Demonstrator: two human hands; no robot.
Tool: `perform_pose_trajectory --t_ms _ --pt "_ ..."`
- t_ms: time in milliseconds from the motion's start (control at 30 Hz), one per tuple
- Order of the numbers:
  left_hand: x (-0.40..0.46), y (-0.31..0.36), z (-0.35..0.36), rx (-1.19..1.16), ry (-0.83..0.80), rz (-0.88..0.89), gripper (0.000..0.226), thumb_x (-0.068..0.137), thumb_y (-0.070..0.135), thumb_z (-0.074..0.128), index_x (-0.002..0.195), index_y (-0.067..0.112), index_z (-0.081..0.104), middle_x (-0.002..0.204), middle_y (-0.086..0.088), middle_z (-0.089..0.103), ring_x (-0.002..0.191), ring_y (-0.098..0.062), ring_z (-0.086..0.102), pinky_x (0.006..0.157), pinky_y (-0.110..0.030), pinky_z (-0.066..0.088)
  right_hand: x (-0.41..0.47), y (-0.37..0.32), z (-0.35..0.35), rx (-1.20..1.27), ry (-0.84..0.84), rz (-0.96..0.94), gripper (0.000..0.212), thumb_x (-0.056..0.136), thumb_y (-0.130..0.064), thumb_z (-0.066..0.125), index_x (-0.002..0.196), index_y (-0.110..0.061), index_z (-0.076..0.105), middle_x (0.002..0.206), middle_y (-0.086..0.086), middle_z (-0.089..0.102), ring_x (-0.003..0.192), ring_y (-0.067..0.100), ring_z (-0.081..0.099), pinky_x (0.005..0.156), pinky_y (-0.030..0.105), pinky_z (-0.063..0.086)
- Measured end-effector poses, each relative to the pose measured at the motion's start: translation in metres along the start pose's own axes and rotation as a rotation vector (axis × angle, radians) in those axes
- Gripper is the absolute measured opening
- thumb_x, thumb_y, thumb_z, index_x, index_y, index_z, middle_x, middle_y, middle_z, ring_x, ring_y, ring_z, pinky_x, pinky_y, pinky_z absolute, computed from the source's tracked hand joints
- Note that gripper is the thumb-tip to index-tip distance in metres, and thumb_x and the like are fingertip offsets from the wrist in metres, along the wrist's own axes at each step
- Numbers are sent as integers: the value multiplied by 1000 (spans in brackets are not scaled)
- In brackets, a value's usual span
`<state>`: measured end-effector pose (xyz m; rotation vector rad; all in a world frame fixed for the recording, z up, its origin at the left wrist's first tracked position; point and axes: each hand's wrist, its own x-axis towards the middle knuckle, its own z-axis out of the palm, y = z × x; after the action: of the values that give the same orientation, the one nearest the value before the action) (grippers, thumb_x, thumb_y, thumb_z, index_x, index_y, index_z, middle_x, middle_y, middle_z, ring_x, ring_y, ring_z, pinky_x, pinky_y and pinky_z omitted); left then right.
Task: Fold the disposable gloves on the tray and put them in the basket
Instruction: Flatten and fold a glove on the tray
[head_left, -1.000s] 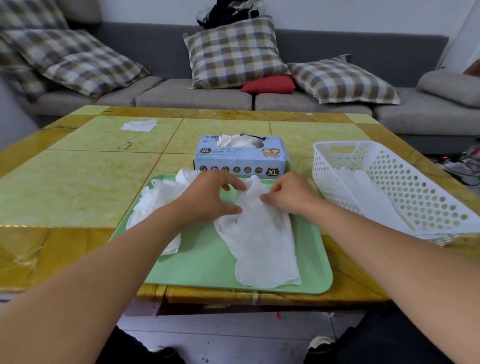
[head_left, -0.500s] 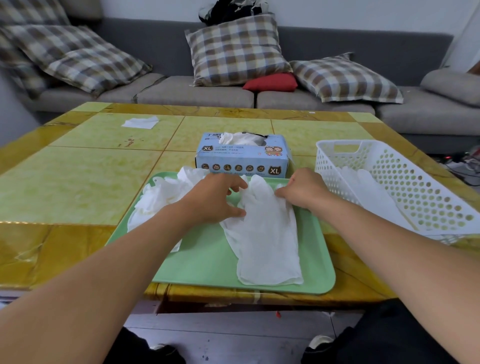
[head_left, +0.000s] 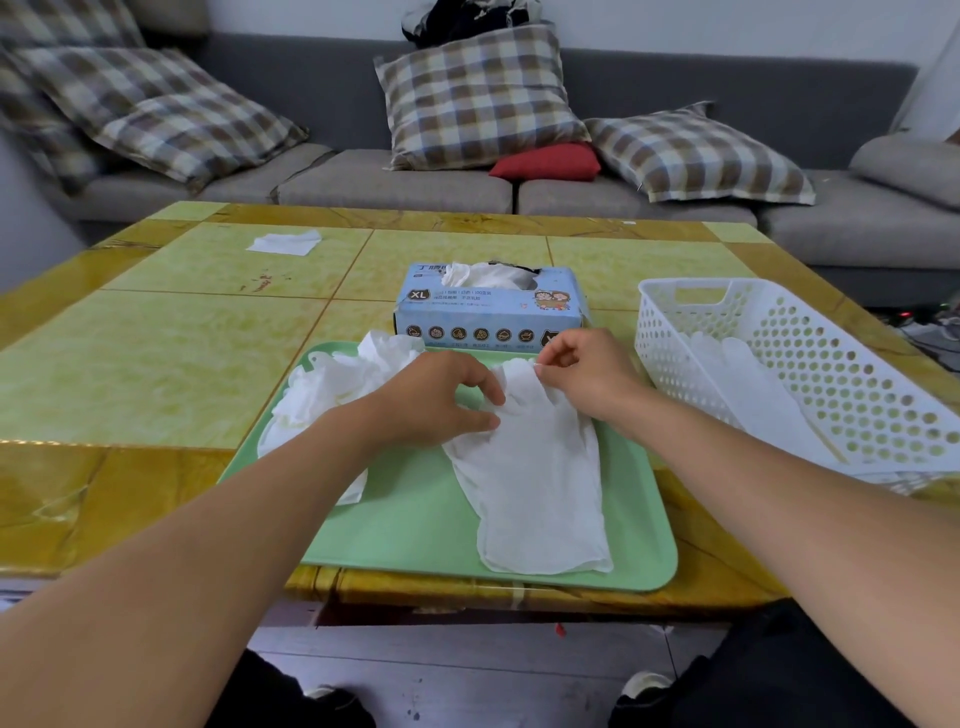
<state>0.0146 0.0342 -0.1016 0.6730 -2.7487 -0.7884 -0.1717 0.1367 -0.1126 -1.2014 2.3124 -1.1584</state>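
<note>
Gloves are the matter here, and one white glove (head_left: 535, 467) is lying flat on the green tray (head_left: 415, 525), its cuff pointing toward you near the tray's front edge and its finger end reaching toward the far rim. Your left hand (head_left: 436, 400) is resting on the glove's left upper edge, with the thumb and forefinger curling in to pinch the material there. Your right hand (head_left: 587, 374) is pinching the glove's finger end between thumb and forefinger, the other fingers curling loosely above it. Both grips are narrow, closing only on thin folds of the glove.

A crumpled heap of more gloves (head_left: 332, 395) is sitting on the left part of the tray, partly hidden under your left forearm. Just beyond the tray, a blue glove box (head_left: 488, 306) marked XL is standing on the table, with white material poking out of its top opening. To your right, the white perforated basket (head_left: 831, 364) is sitting just beside the tray, and pale gloves (head_left: 748, 384) are lying inside it against the near wall.

The yellow-green tiled table (head_left: 156, 364) is carrying all of this, and a small white sheet (head_left: 284, 242) is lying well apart near its far left. Behind the table, a grey sofa (head_left: 395, 182) is holding plaid cushions (head_left: 478, 98) and a red cushion (head_left: 545, 162).
</note>
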Motion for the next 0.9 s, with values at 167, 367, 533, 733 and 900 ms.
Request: perform_pose_trajectory --t_ms 167,367,533,733,900 --pt "-1 -1 -3 -12 17 1 24 81 26 83 103 20 77 104 10 71 96 -1 62 70 1 38 6 4 3 -70 100 -25 22 88 -27 77 102 -17 64 99 -2 64 90 14 60 74 28 43" --pt "-1 0 -2 -60 -85 -41 19 83 37 79 102 36 75 103 7 71 95 -4 61 72 -10 42 4 -14 9 -219 -66 3 60 85 -49 73 49 -19 36 47 -1 35 48 18 36 54 29 31" --pt "-2 2 -1 -34 -165 -67 20 86 40 76 105 35 74 106 5 71 88 -8 61 74 -21 46 2 -12 10 83 -99 86 26 80 -19 80 68 -13 58 66 4 48 60 17 46 55 24 40" --pt "-2 0 -3 -29 -127 -76 30 85 38 78 113 31 73 112 9 63 105 -10 57 86 -22 46 1 -12 4 149 -130 102 18 81 -15 75 71 -13 61 71 2 55 65 16 49 59 26 40" --pt "0 -3 -1 -25 -126 -75 32 83 41 79 113 29 73 114 14 60 108 -8 56 90 -24 45 5 -12 9 91 -136 51 21 80 -16 73 82 2 62 70 4 53 65 18 48 63 30 39"
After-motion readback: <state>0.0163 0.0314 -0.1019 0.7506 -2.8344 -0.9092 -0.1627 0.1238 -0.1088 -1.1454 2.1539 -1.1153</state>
